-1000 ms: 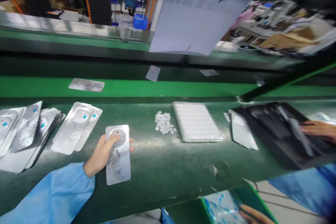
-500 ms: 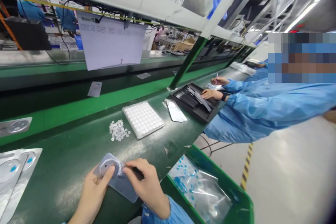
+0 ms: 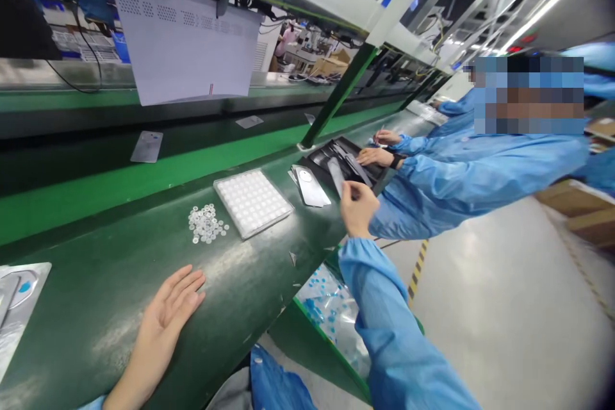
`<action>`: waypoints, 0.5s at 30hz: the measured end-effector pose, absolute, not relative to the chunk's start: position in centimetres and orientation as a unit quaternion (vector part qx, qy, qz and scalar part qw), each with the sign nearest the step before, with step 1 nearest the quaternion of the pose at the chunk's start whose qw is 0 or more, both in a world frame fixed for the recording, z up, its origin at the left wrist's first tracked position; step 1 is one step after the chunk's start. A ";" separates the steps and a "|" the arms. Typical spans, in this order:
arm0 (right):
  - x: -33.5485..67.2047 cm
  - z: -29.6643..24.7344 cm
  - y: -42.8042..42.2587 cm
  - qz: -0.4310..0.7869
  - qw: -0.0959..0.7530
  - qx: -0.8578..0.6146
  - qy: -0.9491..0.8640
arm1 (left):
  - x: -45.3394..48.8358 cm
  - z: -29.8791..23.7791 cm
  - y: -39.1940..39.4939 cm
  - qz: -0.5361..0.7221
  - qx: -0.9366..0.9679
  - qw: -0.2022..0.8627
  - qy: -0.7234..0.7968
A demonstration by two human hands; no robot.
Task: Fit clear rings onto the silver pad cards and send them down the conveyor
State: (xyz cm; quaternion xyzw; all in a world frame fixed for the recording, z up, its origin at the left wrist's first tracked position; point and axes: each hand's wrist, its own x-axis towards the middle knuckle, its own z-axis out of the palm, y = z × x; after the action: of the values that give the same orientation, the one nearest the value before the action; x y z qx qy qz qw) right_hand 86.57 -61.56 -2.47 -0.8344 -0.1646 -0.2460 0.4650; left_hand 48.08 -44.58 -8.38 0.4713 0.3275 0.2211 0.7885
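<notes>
My left hand (image 3: 166,311) lies flat and open on the dark green bench (image 3: 120,282), palm partly up, holding nothing. My right hand (image 3: 356,206) is stretched out to the right, pinched on a thin silver back cover (image 3: 336,176) held on edge. It hovers just right of a small stack of silver covers (image 3: 310,184) on the bench. Between my hands lie a heap of small clear round rings (image 3: 206,223) and a white gridded tray (image 3: 252,201).
A co-worker in a blue gown (image 3: 480,173) works with both hands at a black tray (image 3: 343,157) on my right. More silver covers (image 3: 19,298) lie at the far left. A green bin with blue-dotted film (image 3: 331,314) stands under the bench edge. Covers (image 3: 147,145) ride the green conveyor behind.
Earlier both hands held one silver cover near the bench edge. Now my right hand has carried it out to the right toward the stack, and my left hand has let go and rests flat.
</notes>
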 end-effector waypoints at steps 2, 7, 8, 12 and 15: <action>86.4 -3.2 -60.6 -0.213 0.456 -0.842 -0.196 | 48.1 -8.6 -44.7 0.228 0.473 0.785 0.330; 81.5 -6.8 -58.2 -0.114 0.473 -0.823 -0.293 | 47.7 -8.5 -43.5 0.252 0.562 0.713 0.333; 80.1 -7.5 -58.0 -0.093 0.483 -0.812 -0.315 | 47.9 -8.3 -42.4 0.264 0.602 0.675 0.335; 74.9 -9.3 -59.9 0.011 0.556 -0.758 -0.341 | 50.0 -7.0 -34.3 0.326 0.754 0.457 0.341; 71.8 -10.4 -63.2 0.098 0.593 -0.750 -0.275 | 53.4 -5.4 -27.0 0.351 0.768 0.381 0.378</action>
State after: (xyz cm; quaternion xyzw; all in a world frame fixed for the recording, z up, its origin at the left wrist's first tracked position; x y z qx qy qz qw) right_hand 71.83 -63.23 -10.39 -0.7502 -0.2752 0.0982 0.5931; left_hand 53.37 -27.02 -5.44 0.7677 0.3776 0.3507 0.3809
